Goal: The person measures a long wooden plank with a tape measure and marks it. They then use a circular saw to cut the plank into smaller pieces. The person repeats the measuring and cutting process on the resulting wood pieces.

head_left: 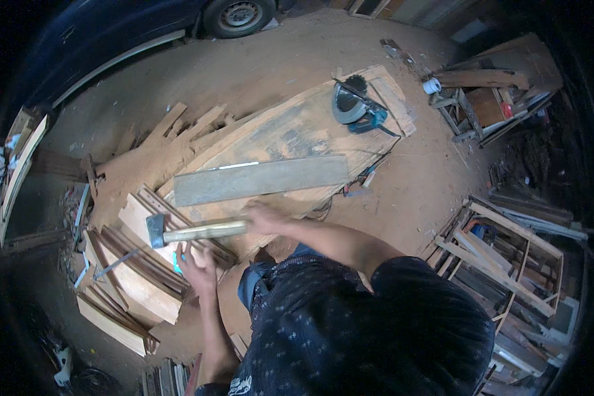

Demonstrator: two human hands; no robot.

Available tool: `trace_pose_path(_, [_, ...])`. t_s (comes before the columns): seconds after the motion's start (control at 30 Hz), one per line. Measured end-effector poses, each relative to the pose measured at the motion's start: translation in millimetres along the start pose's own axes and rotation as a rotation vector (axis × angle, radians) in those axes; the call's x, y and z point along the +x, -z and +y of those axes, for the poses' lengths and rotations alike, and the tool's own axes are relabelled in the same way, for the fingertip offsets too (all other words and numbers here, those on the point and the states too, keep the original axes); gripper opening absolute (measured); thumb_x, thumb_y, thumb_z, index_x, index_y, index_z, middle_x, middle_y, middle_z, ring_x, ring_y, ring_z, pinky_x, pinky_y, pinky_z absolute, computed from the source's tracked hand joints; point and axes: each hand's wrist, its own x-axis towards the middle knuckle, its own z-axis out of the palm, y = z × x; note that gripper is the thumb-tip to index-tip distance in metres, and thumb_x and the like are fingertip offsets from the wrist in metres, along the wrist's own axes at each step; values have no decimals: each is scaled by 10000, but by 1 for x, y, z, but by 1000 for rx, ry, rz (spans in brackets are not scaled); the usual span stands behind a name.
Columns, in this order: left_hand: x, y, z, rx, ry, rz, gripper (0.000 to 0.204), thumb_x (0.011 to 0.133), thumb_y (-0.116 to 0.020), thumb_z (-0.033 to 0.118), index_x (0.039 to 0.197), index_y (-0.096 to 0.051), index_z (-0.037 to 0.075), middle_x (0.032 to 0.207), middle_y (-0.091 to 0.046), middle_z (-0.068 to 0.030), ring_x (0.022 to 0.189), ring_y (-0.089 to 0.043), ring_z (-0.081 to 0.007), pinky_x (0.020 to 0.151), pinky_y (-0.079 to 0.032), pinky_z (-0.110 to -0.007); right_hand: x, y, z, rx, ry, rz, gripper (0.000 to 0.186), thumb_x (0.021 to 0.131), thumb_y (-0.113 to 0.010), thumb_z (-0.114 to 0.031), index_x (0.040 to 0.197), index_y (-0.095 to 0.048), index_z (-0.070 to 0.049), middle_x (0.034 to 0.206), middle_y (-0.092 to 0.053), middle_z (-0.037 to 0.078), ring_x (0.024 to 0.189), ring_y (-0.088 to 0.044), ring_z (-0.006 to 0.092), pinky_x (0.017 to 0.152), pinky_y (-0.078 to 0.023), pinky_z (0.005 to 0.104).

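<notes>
My right hand (263, 218) is closed around the pale wooden handle of a hammer (208, 230), whose dark, blocky metal head points left. Just below the hammer, my left hand (201, 269) has its fingers bent around a small turquoise object (177, 260); its kind is hard to make out. Both hands are near curved wooden pieces (142, 280) lying at the left. A thin metal bar (117, 264) rests across these pieces. Beyond the hammer lies a flat grey board (264, 179) on a large wooden panel (297, 142).
A circular saw (360, 109) sits at the panel's far end. Wooden frames and planks (501, 257) are heaped at the right, with a pile of scrap wood (485, 99) farther back. A dark blue vehicle (112, 46) stands at the far left. Sawdust covers the floor.
</notes>
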Motion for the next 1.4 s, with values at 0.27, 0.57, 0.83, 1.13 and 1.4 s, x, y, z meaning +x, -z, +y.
trace_pose_path(0.27, [110, -133, 97, 350, -429, -645, 1159, 651, -910, 501, 1556, -355, 35, 1616, -301, -242, 1510, -255, -431, 1221, -228, -592, -113, 239, 161, -682, -512, 30, 373, 936, -579, -198, 1211, -642, 46, 1268, -617, 244, 1201, -606, 383, 1031, -484, 470])
trace_pose_path(0.57, [129, -252, 158, 763, -291, -840, 1332, 668, -909, 483, 1640, -73, 123, 1667, -167, -243, 1539, -157, -464, 1219, -137, -663, -101, 316, 254, -1301, -351, -147, 400, 963, -525, -146, 1312, -657, -4, 1408, -606, 147, 1314, -528, 312, 1126, -374, 502])
trace_pose_path(0.83, [125, -265, 147, 973, -243, -756, 898, 896, -632, 273, 1630, -149, 87, 1654, -210, -227, 1531, -184, -461, 1206, -191, -642, -91, 295, 298, -1387, -227, -296, 425, 941, -593, -183, 1337, -676, -54, 1494, -549, 112, 1360, -472, 321, 1071, -369, 522])
trace_pose_path(1.13, [137, -287, 180, 1106, -211, -807, 767, 976, -514, 239, 1643, -152, 134, 1688, -189, -180, 1551, -177, -418, 1200, -249, -600, -65, 314, 330, -1070, -382, -188, 290, 943, -611, -159, 1181, -774, -127, 1250, -731, 56, 1150, -682, 266, 933, -500, 455])
trace_pose_path(1.4, [136, -262, 145, 909, -305, -780, 1129, 658, -886, 297, 1579, -267, 92, 1611, -328, -153, 1458, -356, -360, 1205, -293, -530, -147, 454, 248, -565, -385, -73, 344, 871, -650, -161, 1180, -701, -18, 1156, -730, 188, 1085, -716, 349, 927, -577, 441])
